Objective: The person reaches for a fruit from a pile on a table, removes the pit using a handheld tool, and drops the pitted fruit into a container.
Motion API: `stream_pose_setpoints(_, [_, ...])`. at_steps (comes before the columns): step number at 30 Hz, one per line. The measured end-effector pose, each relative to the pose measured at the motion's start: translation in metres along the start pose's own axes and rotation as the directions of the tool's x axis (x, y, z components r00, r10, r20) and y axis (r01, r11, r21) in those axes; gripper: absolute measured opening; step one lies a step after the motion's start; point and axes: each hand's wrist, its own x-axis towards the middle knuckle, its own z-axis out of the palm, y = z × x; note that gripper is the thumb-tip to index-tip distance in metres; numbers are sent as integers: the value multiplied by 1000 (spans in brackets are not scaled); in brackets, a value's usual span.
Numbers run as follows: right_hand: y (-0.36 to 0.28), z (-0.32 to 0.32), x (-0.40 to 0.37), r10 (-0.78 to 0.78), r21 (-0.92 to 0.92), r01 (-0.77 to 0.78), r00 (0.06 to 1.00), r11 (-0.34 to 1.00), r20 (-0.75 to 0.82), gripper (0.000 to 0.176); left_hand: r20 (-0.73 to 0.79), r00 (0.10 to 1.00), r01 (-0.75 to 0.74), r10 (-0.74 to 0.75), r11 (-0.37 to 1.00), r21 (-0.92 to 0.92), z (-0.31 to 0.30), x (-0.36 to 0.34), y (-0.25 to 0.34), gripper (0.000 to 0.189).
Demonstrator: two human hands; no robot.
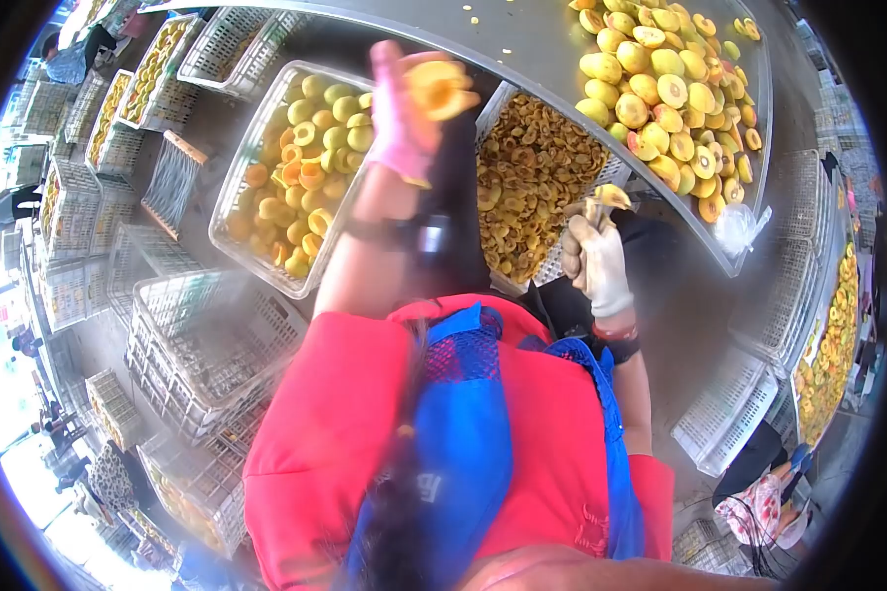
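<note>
My left hand (404,118), in a pink glove and blurred by motion, holds a cut orange-yellow fruit (440,91) beside the upper right corner of a crate of fruit (310,172). My right hand (593,258), in a whitish glove, is closed round a small tool, mostly hidden, with a yellow fruit piece (613,196) at its tip. Below and between the hands stands a crate of brownish-yellow scraps (537,167). Halved and whole yellow fruit (670,89) lies piled on the metal table (522,44).
A clear plastic bag (739,229) sits at the table's corner. Empty white crates (202,340) are stacked at the left, with fruit-filled crates (158,74) beyond. At the right are more crates (727,409), a long fruit tray (826,364) and a person in patterned clothing (754,507).
</note>
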Motion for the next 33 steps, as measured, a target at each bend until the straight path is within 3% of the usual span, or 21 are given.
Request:
stream_pose_setpoints(1, [9, -13, 15, 98, 39, -98, 995, 994, -13, 12, -40, 998, -37, 39, 998, 48, -24, 5, 9, 75])
stream_pose_setpoints(3, [16, -15, 24, 76, -47, -80, 994, 996, -73, 22, -92, 995, -32, 28, 999, -35, -89, 26, 20, 67])
stream_pose_setpoints(4, [16, -10, 21, 64, -76, -71, 993, 995, -97, 24, -130, 979, -138, 155, 982, 126, -120, 29, 21, 59])
stream_pose_setpoints(5, [16, -5, 19, 51, -102, -64, 991, 993, -125, 27, -187, 965, -143, 185, 965, 218, -157, 35, 20, 51])
stream_pose_setpoints(7, [20, 5, 22, 23, -171, -55, 983, 984, -184, 25, -338, 929, -41, 153, 948, 317, -239, 59, 18, 39])
stream_pose_setpoints(8, [25, 1, 26, 32, -191, -66, 984, 979, -177, 25, 5, 858, -195, 513, 318, 928, -322, 79, 14, 39])
stream_pose_setpoints(9, [29, -3, 29, 43, -212, -79, 985, 974, -170, 26, 490, 747, -187, 449, -565, 804, -381, 94, 9, 40])
stream_pose_setpoints(10, [32, -4, 32, 40, -237, -80, 985, 968, -167, 28, 161, 816, -72, 556, -179, 981, -381, 100, 10, 46])
stream_pose_setpoints(11, [33, -3, 34, 59, -251, -103, 982, 962, -179, 29, -191, 834, 75, 517, 236, 969, -382, 107, 12, 52])
stream_pose_setpoints(13, [35, -1, 39, 98, -276, -154, 974, 949, -205, 30, -485, 776, 268, 403, 485, 832, -367, 119, 25, 60])
stream_pose_setpoints(14, [33, 2, 42, 131, -275, -188, 968, 943, -214, 18, -464, 756, 317, 462, 362, 877, -352, 124, 38, 61])
stream_pose_setpoints(16, [34, 5, 48, 172, -303, -249, 951, 920, -257, 15, -389, 763, 403, 516, 91, 911, -317, 133, 66, 62])
stream_pose_setpoints(19, [37, 4, 61, 181, -354, -285, 937, 891, -299, 13, -258, 800, 357, 541, -85, 930, -344, 176, 68, 63])
stream_pose_setpoints(20, [38, 2, 64, 182, -364, -290, 936, 885, -301, 14, -284, 825, 382, 488, -113, 917, -352, 189, 68, 67])
stream_pose_setpoints(23, [40, 4, 71, 185, -394, -299, 935, 869, -302, 31, -187, 885, 350, 426, -346, 870, -400, 225, 39, 73])
stream_pose_setpoints(24, [42, 3, 74, 186, -407, -309, 931, 860, -315, 34, -333, 894, 432, 299, -380, 818, -389, 225, 34, 80])
stream_pose_setpoints(25, [44, 3, 76, 187, -417, -321, 925, 850, -330, 36, -386, 859, 492, 337, -329, 806, -377, 222, 26, 84])
stream_pose_setpoints(27, [45, 8, 80, 175, -430, -306, 932, 850, -317, 37, -338, 863, 474, 376, -368, 800, -382, 225, 21, 85])
stream_pose_setpoints(29, [48, 8, 83, 158, -446, -282, 942, 849, -295, 38, -346, 885, 452, 313, -393, 801, -384, 228, 28, 87])
stream_pose_setpoints(31, [52, 10, 87, 160, -455, -274, 948, 847, -274, 38, -384, 896, 437, 224, -282, 854, -389, 230, 39, 87])
stream_pose_setpoints(33, [54, 8, 88, 156, -447, -263, 952, 855, -263, 37, -343, 895, 410, 287, -223, 884, -385, 220, 50, 82])
